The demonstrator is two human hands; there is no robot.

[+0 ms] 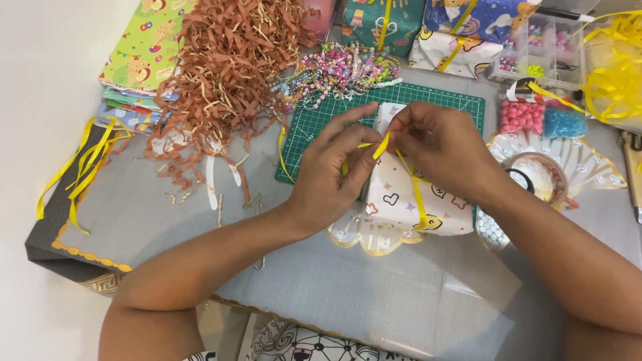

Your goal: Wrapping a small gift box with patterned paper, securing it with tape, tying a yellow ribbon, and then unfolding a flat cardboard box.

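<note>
A small box wrapped in white paper with cartoon prints lies on a green cutting mat, partly over a clear scalloped tray. A yellow ribbon runs around it. My left hand and my right hand meet above the box's top, both pinching the yellow ribbon between fingertips. The ribbon's tail curves off to the left of the mat. My hands hide the knot area.
A heap of brown shredded paper lies at left beside folded wrapping sheets. Bead bracelets, wrapped gifts, bead boxes, a tape roll and loose yellow ribbon crowd the back and right.
</note>
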